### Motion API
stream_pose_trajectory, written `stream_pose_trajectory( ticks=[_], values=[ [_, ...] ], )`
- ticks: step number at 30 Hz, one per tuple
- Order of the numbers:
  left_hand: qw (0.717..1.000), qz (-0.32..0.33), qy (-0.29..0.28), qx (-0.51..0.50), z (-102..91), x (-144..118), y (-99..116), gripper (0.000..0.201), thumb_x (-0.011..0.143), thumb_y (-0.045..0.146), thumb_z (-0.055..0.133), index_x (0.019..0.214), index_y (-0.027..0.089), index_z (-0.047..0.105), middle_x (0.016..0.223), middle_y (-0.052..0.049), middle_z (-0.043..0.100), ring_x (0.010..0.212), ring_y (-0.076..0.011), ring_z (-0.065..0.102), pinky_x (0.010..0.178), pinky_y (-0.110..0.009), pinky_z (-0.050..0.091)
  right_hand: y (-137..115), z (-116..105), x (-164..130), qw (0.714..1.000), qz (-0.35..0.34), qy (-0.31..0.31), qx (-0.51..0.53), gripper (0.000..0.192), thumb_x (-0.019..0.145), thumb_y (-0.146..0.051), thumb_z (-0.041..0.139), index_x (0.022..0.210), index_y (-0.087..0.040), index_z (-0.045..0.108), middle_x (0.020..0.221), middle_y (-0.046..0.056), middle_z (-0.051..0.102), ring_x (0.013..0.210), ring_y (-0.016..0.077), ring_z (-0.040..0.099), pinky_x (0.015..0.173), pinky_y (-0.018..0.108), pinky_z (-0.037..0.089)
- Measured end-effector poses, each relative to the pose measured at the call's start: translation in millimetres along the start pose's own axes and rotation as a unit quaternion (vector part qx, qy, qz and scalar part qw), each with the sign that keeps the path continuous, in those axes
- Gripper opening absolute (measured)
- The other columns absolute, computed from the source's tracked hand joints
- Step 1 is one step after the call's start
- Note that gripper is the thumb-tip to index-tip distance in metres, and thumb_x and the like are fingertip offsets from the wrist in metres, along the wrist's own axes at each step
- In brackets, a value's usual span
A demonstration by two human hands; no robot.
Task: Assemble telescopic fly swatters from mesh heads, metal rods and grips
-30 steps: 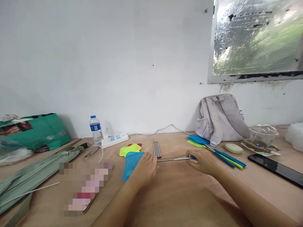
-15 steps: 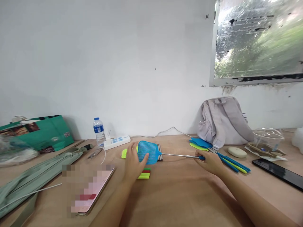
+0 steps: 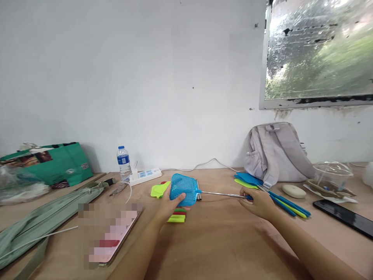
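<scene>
- Now before us, a broad wooden surface (image 3: pixel 210 249) runs along a white wall (image 3: pixel 131 77), with one gray backpack (image 3: pixel 275 153) at the right and one green bag (image 3: pixel 71 165) at the far left.
- One blue fly swatter (image 3: pixel 218 193) stretches between two hands at the middle; the right hand (image 3: pixel 259 202) is curled about its blue grip (image 3: pixel 250 198), while the left hand (image 3: pixel 167 208) holds the mesh head (image 3: pixel 185 186), thumb across the front, fingers mostly hidden behind.
- A second ago we saw the left hand clasping the join of head and shaft; it has since shifted to the outer end, and the mesh now faces us. Head, shaft and grip run in line, so we judge this piece to be joined up.
- Beside the backpack, we count three handles (image 3: pixel 291 208), two blue and one yellow-green; the heads (image 3: pixel 247 179) there overlap too much to number.
- Two phones flank the scene, one black (image 3: pixel 342 215), one pink-screened (image 3: pixel 125 237) and partly blurred.
- Behind the left hand, we make out at least one yellow-green head (image 3: pixel 160 189) and a sliver of red (image 3: pixel 163 182).
- Near that wrist, at least four colored tubes (image 3: pixel 177 219) show: green, red, two yellow.
- Metal rods (image 3: pixel 199 195) peek past the mesh, their number hidden.
</scene>
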State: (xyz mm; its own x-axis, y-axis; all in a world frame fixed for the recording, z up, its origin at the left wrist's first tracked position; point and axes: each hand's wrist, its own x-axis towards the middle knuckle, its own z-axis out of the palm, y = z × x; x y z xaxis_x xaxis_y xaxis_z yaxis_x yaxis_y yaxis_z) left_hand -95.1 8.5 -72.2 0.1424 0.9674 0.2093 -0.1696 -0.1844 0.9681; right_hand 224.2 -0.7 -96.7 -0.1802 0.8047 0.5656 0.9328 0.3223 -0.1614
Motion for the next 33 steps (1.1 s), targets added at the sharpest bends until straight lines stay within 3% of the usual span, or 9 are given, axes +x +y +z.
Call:
stream_pose_trajectory(
  ticks=[9, 16, 18, 20, 23, 25, 27, 29, 33],
  values=[
    [0.999, 0.005, -0.043, 0.000, 27.9, -8.7, -14.3, 0.081, 0.062, 0.035, 0.070, 0.129, 0.023, 0.025, 0.107, -0.012, 0.055, 0.070, -0.0224, 0.063, 0.052, -0.037, 0.056, -44.3, 0.0, -1.9, 0.996, -0.010, -0.040, 0.078, 0.010, 0.069, -0.029, 0.049, 0.074, -0.022, 0.052, 0.064, -0.002, 0.057, 0.059, 0.0131, 0.051, 0.052, 0.023, 0.028],
    [0.997, 0.004, -0.042, 0.070, 21.8, -1.5, -22.1, 0.081, 0.064, 0.041, 0.066, 0.130, 0.022, 0.023, 0.106, -0.013, 0.056, 0.065, -0.0207, 0.063, 0.052, -0.037, 0.054, -50.7, 6.1, -3.0, 0.994, 0.008, -0.060, 0.087, 0.018, 0.070, -0.036, 0.050, 0.082, -0.022, 0.053, 0.067, -0.001, 0.058, 0.063, 0.0155, 0.053, 0.054, 0.025, 0.030],
    [0.988, 0.036, -0.003, 0.149, 15.1, 2.9, -22.0, 0.080, 0.066, 0.040, 0.064, 0.131, 0.019, 0.022, 0.109, -0.014, 0.054, 0.076, -0.0231, 0.063, 0.061, -0.038, 0.054, -52.8, 8.8, -3.9, 0.992, 0.008, -0.077, 0.099, 0.022, 0.072, -0.038, 0.048, 0.087, -0.022, 0.052, 0.069, -0.001, 0.058, 0.063, 0.0159, 0.053, 0.055, 0.025, 0.032],
    [0.950, 0.122, 0.087, 0.275, 8.4, 6.2, -19.8, 0.080, 0.065, 0.037, 0.066, 0.130, 0.017, 0.023, 0.119, -0.016, 0.048, 0.098, -0.0272, 0.055, 0.076, -0.042, 0.049, -56.2, 12.8, -4.7, 0.988, 0.010, -0.096, 0.117, 0.025, 0.076, -0.040, 0.044, 0.091, -0.022, 0.051, 0.070, 0.000, 0.059, 0.062, 0.0160, 0.053, 0.054, 0.026, 0.033],
    [0.803, 0.297, 0.178, 0.484, 6.7, 5.1, -15.4, 0.071, 0.069, 0.036, 0.063, 0.129, 0.018, 0.030, 0.129, -0.014, 0.040, 0.119, -0.0300, 0.036, 0.096, -0.049, 0.032, -65.2, 20.3, -5.7, 0.983, 0.009, -0.111, 0.146, 0.027, 0.083, -0.041, 0.034, 0.094, -0.023, 0.051, 0.078, 0.002, 0.062, 0.067, 0.0169, 0.056, 0.057, 0.027, 0.037],
    [0.701, 0.393, 0.115, 0.584, 13.1, 0.8, -14.9, 0.053, 0.076, 0.036, 0.054, 0.125, 0.022, 0.038, 0.128, -0.009, 0.043, 0.123, -0.0276, 0.030, 0.101, -0.048, 0.023, -73.5, 24.8, -6.9, 0.982, 0.004, -0.106, 0.159, 0.030, 0.085, -0.042, 0.030, 0.094, -0.024, 0.052, 0.084, 0.003, 0.063, 0.073, 0.0175, 0.057, 0.061, 0.027, 0.039],
    [0.632, 0.441, 0.009, 0.637, 22.3, -3.5, -17.2, 0.043, 0.079, 0.039, 0.049, 0.118, 0.023, 0.046, 0.126, -0.005, 0.046, 0.125, -0.0258, 0.027, 0.104, -0.045, 0.019, -81.3, 27.3, -8.7, 0.982, -0.003, -0.098, 0.160, 0.032, 0.086, -0.044, 0.029, 0.096, -0.024, 0.052, 0.087, 0.004, 0.064, 0.077, 0.0179, 0.057, 0.064, 0.027, 0.040],
    [0.598, 0.444, -0.040, 0.665, 29.4, -5.4, -21.1, 0.038, 0.079, 0.039, 0.048, 0.112, 0.020, 0.051, 0.124, -0.004, 0.049, 0.126, -0.0254, 0.024, 0.106, -0.043, 0.016, -85.9, 27.1, -10.2, 0.985, -0.008, -0.094, 0.147, 0.034, 0.086, -0.044, 0.028, 0.099, -0.024, 0.053, 0.088, 0.005, 0.064, 0.077, 0.0182, 0.058, 0.064, 0.027, 0.040],
    [0.565, 0.445, -0.023, 0.694, 29.8, -1.8, -25.4, 0.019, 0.083, 0.023, 0.041, 0.094, 0.018, 0.056, 0.104, -0.004, 0.059, 0.120, -0.0194, 0.036, 0.106, -0.040, 0.015, -82.5, 21.8, -9.4, 0.988, -0.025, -0.103, 0.112, 0.034, 0.086, -0.044, 0.030, 0.098, -0.023, 0.054, 0.087, 0.005, 0.066, 0.077, 0.0184, 0.059, 0.064, 0.026, 0.039]
  ],
)
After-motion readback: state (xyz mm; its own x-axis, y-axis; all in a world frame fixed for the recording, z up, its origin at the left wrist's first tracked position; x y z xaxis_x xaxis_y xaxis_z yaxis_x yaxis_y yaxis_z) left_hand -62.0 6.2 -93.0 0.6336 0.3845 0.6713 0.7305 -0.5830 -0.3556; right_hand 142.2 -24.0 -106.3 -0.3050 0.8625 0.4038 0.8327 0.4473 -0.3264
